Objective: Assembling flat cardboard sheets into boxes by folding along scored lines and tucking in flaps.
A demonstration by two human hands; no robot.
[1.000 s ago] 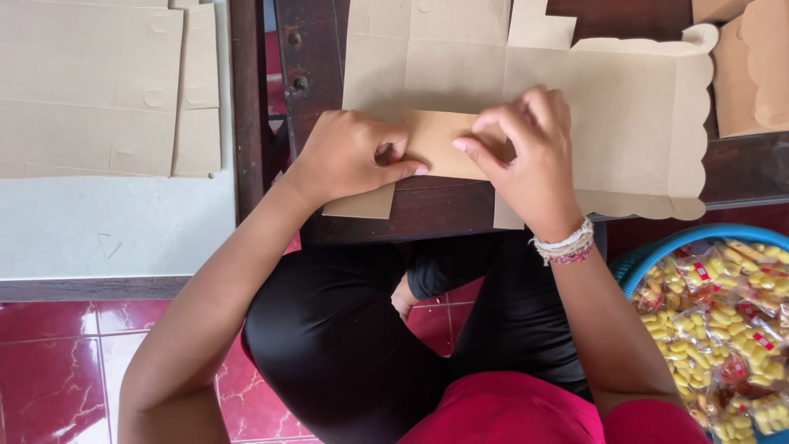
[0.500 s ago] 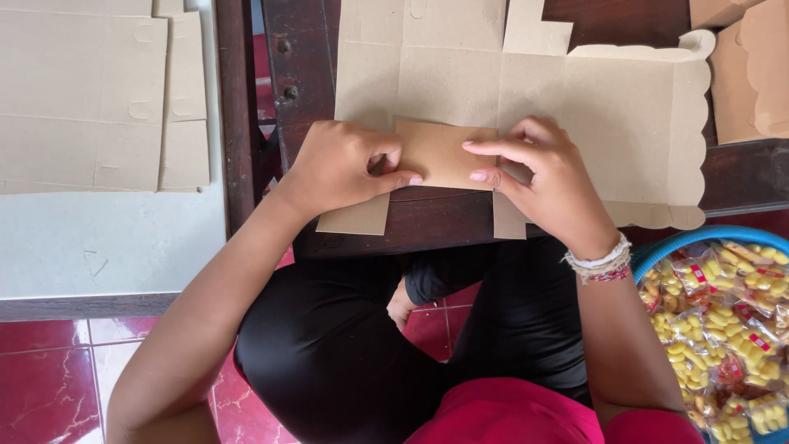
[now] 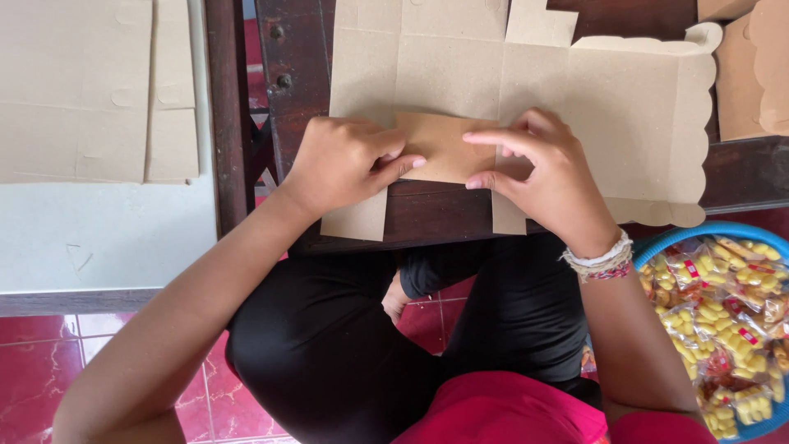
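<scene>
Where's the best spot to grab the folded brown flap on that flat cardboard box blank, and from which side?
Probably the flap's near edge, which lies along the table's front edge, coming from the near side. Left hand and right hand press its two ends, so only the middle strip between them is bare. It lies flat on the box blank.

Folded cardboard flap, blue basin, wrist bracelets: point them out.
folded cardboard flap (image 3: 444, 148), head view, on its brown middle between the hands.
blue basin (image 3: 699, 231), head view, on its upper rim.
wrist bracelets (image 3: 600, 261), head view, on the white band.
</scene>
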